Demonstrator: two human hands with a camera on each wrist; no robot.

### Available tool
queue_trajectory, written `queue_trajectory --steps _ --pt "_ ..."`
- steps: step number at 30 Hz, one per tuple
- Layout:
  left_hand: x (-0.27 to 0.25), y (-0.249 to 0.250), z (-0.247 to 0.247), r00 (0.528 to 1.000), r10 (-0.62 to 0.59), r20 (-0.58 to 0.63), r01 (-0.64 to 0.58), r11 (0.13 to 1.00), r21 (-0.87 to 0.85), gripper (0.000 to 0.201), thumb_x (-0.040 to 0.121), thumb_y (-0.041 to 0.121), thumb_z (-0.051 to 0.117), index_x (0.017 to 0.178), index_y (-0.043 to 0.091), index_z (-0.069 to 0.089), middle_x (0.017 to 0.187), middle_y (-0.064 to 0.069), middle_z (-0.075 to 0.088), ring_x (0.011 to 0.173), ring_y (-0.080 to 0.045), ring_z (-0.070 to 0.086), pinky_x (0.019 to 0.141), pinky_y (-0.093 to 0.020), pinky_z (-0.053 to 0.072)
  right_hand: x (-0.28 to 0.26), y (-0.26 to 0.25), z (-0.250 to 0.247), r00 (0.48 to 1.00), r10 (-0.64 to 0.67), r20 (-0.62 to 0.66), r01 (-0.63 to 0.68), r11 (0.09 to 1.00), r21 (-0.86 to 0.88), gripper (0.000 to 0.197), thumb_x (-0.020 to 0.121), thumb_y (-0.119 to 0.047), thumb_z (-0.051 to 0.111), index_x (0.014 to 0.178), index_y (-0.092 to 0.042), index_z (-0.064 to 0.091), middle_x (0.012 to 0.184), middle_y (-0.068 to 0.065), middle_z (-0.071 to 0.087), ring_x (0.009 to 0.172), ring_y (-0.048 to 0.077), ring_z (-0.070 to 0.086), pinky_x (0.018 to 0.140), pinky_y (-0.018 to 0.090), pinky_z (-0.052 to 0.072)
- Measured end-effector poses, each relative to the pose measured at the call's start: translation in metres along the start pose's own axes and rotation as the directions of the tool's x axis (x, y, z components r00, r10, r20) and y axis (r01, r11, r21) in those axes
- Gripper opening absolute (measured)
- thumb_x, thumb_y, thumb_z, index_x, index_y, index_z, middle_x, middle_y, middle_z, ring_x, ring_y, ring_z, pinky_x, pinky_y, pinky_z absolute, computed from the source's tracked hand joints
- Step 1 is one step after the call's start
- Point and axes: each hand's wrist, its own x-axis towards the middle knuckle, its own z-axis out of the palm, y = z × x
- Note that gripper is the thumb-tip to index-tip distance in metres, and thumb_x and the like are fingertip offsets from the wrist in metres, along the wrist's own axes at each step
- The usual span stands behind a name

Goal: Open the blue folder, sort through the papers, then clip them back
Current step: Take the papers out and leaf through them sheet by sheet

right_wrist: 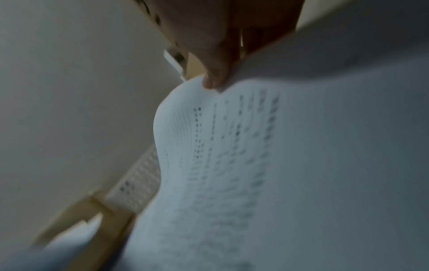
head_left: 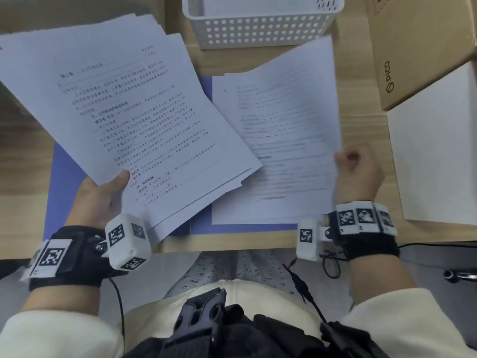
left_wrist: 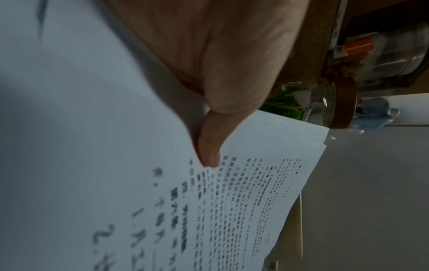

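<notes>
The blue folder (head_left: 68, 182) lies open and flat on the wooden desk, mostly covered by paper. My left hand (head_left: 103, 196) holds a fanned stack of printed papers (head_left: 124, 107) above its left half, thumb (left_wrist: 209, 144) pressed on the top sheet (left_wrist: 243, 201). My right hand (head_left: 357, 174) pinches the right edge of a single printed sheet (head_left: 284, 140) over the folder's right half. That sheet (right_wrist: 267, 165) bows upward and looks blurred in the right wrist view, where a fingertip (right_wrist: 214, 80) grips its edge. No clip is visible.
A white perforated basket (head_left: 260, 24) stands at the desk's far edge. A tan cardboard box (head_left: 418, 47) and a white flat box (head_left: 436, 156) occupy the right side. A glass jar (left_wrist: 329, 104) shows in the left wrist view. Cables hang near my lap.
</notes>
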Motion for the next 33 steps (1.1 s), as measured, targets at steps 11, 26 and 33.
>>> queue_trajectory --steps 11,26,33 --pt "-0.001 0.007 0.029 0.981 -0.049 0.189 0.036 0.997 0.074 0.031 0.094 -0.004 0.036 0.096 0.017 0.058 0.067 0.017 0.074 0.065 0.002 0.070 0.053 -0.012 0.053 0.024 -0.072 -0.042 0.990 -0.127 -0.060 0.140 0.893 0.427 0.015 0.081 -0.008 0.049 0.078 -0.021 0.054 0.048 -0.022 0.060 0.049 -0.011 0.050 0.058 0.012 0.040" --pt "-0.004 -0.025 0.031 0.970 -0.144 0.197 0.120 0.984 0.131 0.026 0.093 0.013 0.047 0.116 0.018 0.058 0.101 0.005 0.074 0.092 -0.015 0.071 0.068 -0.028 0.058 -0.027 -0.042 0.047 0.796 -0.093 0.598 -0.002 0.988 0.157 0.023 0.087 -0.020 0.056 0.109 -0.018 0.062 0.092 0.003 0.062 0.077 0.010 0.055 0.073 0.013 0.043" --pt "0.005 -0.021 0.009 0.989 -0.007 0.149 -0.018 0.986 0.166 0.031 0.091 0.000 0.047 0.105 0.025 0.061 0.093 0.014 0.075 0.089 -0.009 0.071 0.073 -0.028 0.058 0.008 0.009 0.002 0.928 0.076 0.365 -0.083 0.997 0.004 0.048 0.076 -0.012 0.070 0.120 -0.010 0.052 0.092 0.001 0.057 0.081 0.015 0.052 0.077 0.026 0.044"
